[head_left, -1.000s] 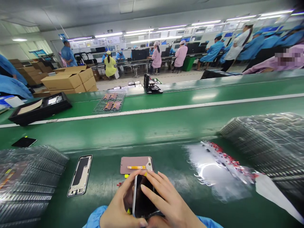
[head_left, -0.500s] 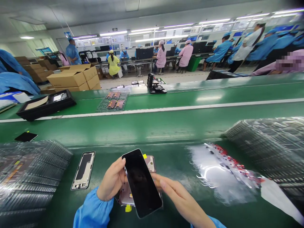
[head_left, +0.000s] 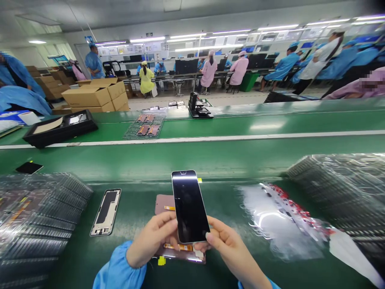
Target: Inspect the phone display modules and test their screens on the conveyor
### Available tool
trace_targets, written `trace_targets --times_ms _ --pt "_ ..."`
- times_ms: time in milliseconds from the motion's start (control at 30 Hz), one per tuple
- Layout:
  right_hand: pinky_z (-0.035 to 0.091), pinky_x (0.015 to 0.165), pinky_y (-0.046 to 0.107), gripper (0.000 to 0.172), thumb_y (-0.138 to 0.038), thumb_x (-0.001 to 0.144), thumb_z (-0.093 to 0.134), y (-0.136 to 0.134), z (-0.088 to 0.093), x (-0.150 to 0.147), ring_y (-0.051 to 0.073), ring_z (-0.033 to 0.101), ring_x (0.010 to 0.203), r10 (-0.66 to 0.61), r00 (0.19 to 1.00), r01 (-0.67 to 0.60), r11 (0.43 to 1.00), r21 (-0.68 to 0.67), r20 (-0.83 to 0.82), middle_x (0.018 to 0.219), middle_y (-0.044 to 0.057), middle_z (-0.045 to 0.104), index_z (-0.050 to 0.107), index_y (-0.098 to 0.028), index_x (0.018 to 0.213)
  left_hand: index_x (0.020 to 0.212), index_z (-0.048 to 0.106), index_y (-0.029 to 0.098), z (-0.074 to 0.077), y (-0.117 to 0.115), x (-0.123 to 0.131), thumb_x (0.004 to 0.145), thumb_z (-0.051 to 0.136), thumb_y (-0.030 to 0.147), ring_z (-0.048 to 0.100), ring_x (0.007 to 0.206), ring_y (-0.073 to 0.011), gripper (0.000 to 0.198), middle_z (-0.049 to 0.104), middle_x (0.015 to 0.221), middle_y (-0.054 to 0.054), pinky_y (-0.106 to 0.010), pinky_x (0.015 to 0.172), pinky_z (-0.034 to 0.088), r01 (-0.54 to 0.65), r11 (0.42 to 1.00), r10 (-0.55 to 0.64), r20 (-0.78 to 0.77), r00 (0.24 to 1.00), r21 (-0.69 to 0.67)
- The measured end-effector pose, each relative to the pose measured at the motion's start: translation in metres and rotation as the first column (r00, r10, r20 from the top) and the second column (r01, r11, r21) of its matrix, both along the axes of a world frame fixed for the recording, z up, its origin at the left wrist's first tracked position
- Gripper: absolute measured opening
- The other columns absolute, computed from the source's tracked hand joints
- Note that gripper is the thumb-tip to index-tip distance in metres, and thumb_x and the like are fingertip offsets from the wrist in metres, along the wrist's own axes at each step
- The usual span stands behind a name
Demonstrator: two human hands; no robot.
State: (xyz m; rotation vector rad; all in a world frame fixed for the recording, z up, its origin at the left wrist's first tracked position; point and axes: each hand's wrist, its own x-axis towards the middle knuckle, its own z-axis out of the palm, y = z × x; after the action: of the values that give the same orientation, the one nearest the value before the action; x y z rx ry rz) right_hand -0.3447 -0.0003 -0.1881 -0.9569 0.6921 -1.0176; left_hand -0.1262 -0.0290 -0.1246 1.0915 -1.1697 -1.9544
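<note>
Through the head view, I judge that I am at a handling step: the black-screened, silver-edged phone [head_left: 191, 208] is raised at lower centre, screen up, above mauve flat panels [head_left: 161, 203]. My left hand [head_left: 153, 237] grasps its left edge, and my right hand [head_left: 225, 241] pinches its lower right corner, thumb on top. The next move, I reckon, calls for a steady hold by the edges, clear of the yellow tab [head_left: 199, 180] at its upper right. At lower left, a stack of clear plastic trays [head_left: 66, 200] holds mauve panels with orange strips; in the clear tray stack [head_left: 339, 180] at right I cannot make out contents. At upper left of centre, a thin transparent tray [head_left: 130, 131] bears four mauve pieces [head_left: 142, 129], and farther left a black tray [head_left: 54, 138] holds a tan sheet [head_left: 48, 125].
</note>
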Motion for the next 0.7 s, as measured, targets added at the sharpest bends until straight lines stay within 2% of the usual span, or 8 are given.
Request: trace_targets --times_ms 100,233,433,533,600,700 --pt "0.056 0.076 0.032 0.052 -0.049 0.093 0.064 0.000 -0.001 -0.002 0.021 0.073 0.080 -0.037 0.999 0.036 0.999 -0.025 -0.040 0.084 0.007 0.077 0.053 -0.016 0.132 0.086 0.064 0.013 -0.016 0.008 0.000 0.074 0.078 0.052 0.060 0.050 -0.0083 0.043 0.067 0.066 -0.001 -0.017 0.049 0.040 -0.010 1.000 0.011 0.107 0.994 -0.007" --pt "0.056 0.079 0.035 0.047 -0.049 0.094 0.062 0.002 0.001 -0.001 0.022 0.073 0.082 -0.052 0.996 0.049 0.998 -0.042 -0.076 0.083 0.007 0.076 0.055 -0.017 0.128 0.074 0.055 0.016 -0.023 0.012 -0.005 0.069 0.080 0.056 0.056 0.049 -0.0084 0.048 0.061 0.057 0.002 -0.019 0.051 0.042 -0.078 0.996 0.083 0.114 0.990 -0.046" --pt "0.056 0.080 0.037 0.044 -0.053 0.093 0.061 0.006 0.005 0.003 0.024 0.074 0.080 -0.123 0.981 0.115 0.991 -0.064 -0.150 0.081 0.008 0.077 0.056 -0.017 0.118 0.073 0.053 0.016 -0.017 0.013 -0.007 0.075 0.076 0.054 0.059 0.058 -0.0106 0.044 0.061 0.064 0.001 -0.022 0.060 0.048 -0.098 0.986 0.119 0.163 0.979 -0.135" --pt "0.057 0.078 0.038 0.042 -0.053 0.093 0.061 0.007 0.009 0.005 0.025 0.074 0.077 -0.170 0.971 0.160 0.984 -0.075 -0.167 0.076 0.008 0.077 0.057 -0.017 0.115 0.072 0.053 0.016 -0.011 0.014 -0.008 0.074 0.076 0.056 0.059 0.059 -0.0107 0.046 0.060 0.063 0.002 -0.022 0.061 0.049 -0.095 0.986 0.118 0.174 0.978 -0.137" --pt "0.058 0.075 0.037 0.042 -0.054 0.093 0.061 0.007 0.012 0.006 0.025 0.075 0.077 -0.164 0.977 0.158 0.986 -0.058 -0.136 0.077 0.008 0.077 0.059 -0.017 0.115 0.072 0.053 0.017 -0.006 0.013 -0.008 0.072 0.076 0.059 0.059 0.059 -0.0110 0.048 0.059 0.062 0.002 -0.021 0.059 0.048 -0.093 0.987 0.118 0.199 0.973 -0.130" --pt "0.058 0.073 0.036 0.046 -0.058 0.094 0.057 0.004 0.017 0.006 0.025 0.075 0.078 -0.113 0.994 0.113 0.994 0.006 -0.003 0.089 0.008 0.077 0.063 -0.017 0.115 0.071 0.053 0.017 0.000 0.011 -0.008 0.069 0.076 0.064 0.060 0.057 -0.0116 0.052 0.060 0.058 0.001 -0.020 0.056 0.046 -0.094 0.989 0.120 0.256 0.959 -0.113"
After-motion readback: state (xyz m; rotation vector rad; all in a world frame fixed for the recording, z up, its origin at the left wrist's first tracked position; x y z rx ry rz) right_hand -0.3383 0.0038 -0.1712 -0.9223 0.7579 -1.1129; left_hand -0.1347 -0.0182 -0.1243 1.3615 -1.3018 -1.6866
